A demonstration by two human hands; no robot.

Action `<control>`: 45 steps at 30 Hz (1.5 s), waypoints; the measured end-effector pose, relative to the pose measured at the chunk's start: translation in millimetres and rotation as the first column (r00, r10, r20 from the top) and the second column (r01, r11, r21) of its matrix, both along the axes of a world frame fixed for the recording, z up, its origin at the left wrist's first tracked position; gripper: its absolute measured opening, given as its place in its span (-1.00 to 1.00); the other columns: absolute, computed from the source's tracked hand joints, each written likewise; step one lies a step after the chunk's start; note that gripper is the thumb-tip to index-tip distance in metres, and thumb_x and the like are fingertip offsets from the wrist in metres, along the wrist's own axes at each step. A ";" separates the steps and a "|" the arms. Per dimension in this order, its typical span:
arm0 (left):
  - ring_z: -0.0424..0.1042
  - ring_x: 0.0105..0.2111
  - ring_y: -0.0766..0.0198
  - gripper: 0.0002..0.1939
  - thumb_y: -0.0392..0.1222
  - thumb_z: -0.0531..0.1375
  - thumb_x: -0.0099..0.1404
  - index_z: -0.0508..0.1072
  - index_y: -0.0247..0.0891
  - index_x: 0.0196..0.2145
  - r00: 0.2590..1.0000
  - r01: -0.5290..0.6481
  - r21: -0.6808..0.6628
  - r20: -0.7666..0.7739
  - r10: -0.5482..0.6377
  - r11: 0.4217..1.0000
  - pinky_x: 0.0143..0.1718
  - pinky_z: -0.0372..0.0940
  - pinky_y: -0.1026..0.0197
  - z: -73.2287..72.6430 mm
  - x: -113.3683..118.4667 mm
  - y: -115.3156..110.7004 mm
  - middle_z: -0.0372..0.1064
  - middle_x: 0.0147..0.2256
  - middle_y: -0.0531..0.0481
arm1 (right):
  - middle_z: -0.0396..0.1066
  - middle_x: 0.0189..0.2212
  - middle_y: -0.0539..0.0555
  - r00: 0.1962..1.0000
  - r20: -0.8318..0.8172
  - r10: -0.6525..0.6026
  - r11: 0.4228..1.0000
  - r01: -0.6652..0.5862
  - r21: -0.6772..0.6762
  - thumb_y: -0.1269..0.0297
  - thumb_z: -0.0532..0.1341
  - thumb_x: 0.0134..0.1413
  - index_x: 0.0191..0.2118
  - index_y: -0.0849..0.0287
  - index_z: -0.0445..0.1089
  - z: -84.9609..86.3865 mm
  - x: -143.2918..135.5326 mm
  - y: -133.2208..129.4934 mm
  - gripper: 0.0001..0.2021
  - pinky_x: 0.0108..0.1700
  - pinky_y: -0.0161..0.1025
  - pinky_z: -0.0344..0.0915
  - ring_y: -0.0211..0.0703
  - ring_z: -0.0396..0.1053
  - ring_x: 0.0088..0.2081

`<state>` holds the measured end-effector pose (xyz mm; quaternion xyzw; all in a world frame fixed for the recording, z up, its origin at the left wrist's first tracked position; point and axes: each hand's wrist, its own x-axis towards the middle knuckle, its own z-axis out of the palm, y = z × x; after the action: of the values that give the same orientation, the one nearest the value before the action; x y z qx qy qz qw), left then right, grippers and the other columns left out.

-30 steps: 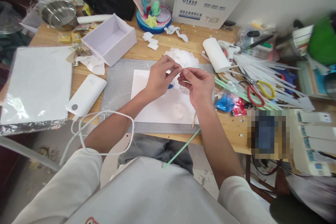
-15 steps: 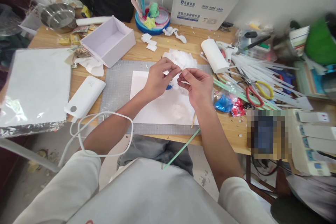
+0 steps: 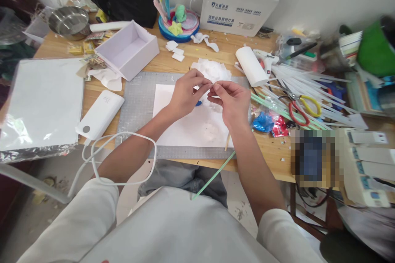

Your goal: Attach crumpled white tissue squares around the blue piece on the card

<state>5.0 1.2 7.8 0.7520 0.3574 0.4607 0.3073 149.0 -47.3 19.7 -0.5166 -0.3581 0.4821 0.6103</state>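
My left hand (image 3: pixel 189 92) and my right hand (image 3: pixel 233 100) meet above a white sheet of paper (image 3: pixel 173 131), thumb and forefinger pinched on each. Their fingertips come together on something too small to make out. Behind the fingers lies a crumpled heap of white tissue-like material (image 3: pixel 212 68). Below my left fingers a bit of blue (image 3: pixel 199 103) shows, mostly hidden. A thin wooden stick (image 3: pixel 227 142) lies by my right wrist. One light green straw-like strip (image 3: pixel 212 175) sticks out past the table edge beneath my right forearm.
A grey cutting mat (image 3: pixel 135 111) lies under the paper. Left are a white power bank (image 3: pixel 100 114) with a looped cable and an open white box (image 3: pixel 128 51). To the right are a paper roll (image 3: pixel 252 65), scissors (image 3: pixel 298 111), many white strips (image 3: pixel 308 86) and a blue packet (image 3: pixel 263 122).
Both hands stay pinched in nearly the same place; the fingers have shifted only slightly. Nothing else has visibly moved apart from a small tilt of the view.
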 end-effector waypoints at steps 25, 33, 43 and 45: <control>0.37 -0.27 0.34 -0.89 -0.30 0.17 0.35 0.51 -0.26 -0.31 0.996 0.013 0.065 -0.084 -0.008 0.998 -0.42 0.34 0.37 -6.0 -0.8 0.4 0.34 -0.28 -0.04 | 0.56 -0.46 -0.05 0.966 0.250 -0.070 0.994 0.048 0.095 0.22 0.37 0.05 -0.33 0.12 0.58 -9.0 -3.5 -1.5 -0.90 -0.30 -0.22 0.59 -0.24 0.54 -0.44; 0.37 -0.25 0.33 -0.87 -0.28 0.13 0.40 0.47 -0.27 -0.29 0.992 0.035 0.048 -0.125 -0.029 0.998 -0.42 0.31 0.36 -5.6 -1.6 1.8 0.35 -0.24 -0.06 | 0.56 -0.47 -0.07 0.984 0.170 -0.043 0.997 0.033 0.064 0.23 0.38 0.03 -0.34 0.10 0.57 -8.2 -2.4 -0.2 -0.91 -0.31 -0.25 0.59 -0.28 0.53 -0.44; 0.38 -0.28 0.35 -0.85 -0.25 0.17 0.39 0.55 -0.27 -0.27 0.996 0.036 0.024 -0.084 -0.034 0.999 -0.42 0.33 0.38 -2.6 -0.6 -0.4 0.36 -0.28 -0.04 | 0.55 -0.47 -0.05 0.970 0.235 -0.064 0.996 0.049 0.070 0.24 0.35 0.05 -0.34 0.12 0.55 -6.1 -0.7 -0.3 -0.91 -0.27 -0.21 0.60 -0.26 0.53 -0.43; 0.37 -0.29 0.36 -0.85 -0.25 0.17 0.39 0.56 -0.26 -0.26 0.995 0.032 0.025 -0.092 -0.030 0.999 -0.42 0.33 0.39 -2.6 -0.7 -0.2 0.35 -0.29 -0.04 | 0.55 -0.46 -0.05 0.964 0.257 -0.064 0.997 0.048 0.067 0.23 0.35 0.06 -0.34 0.13 0.55 -5.8 -0.7 -0.3 -0.90 -0.27 -0.21 0.60 -0.26 0.53 -0.42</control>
<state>4.3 1.1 5.1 0.7819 0.3532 0.4257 0.2876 148.2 -47.7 13.9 -0.5666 -0.4344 0.3818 0.5870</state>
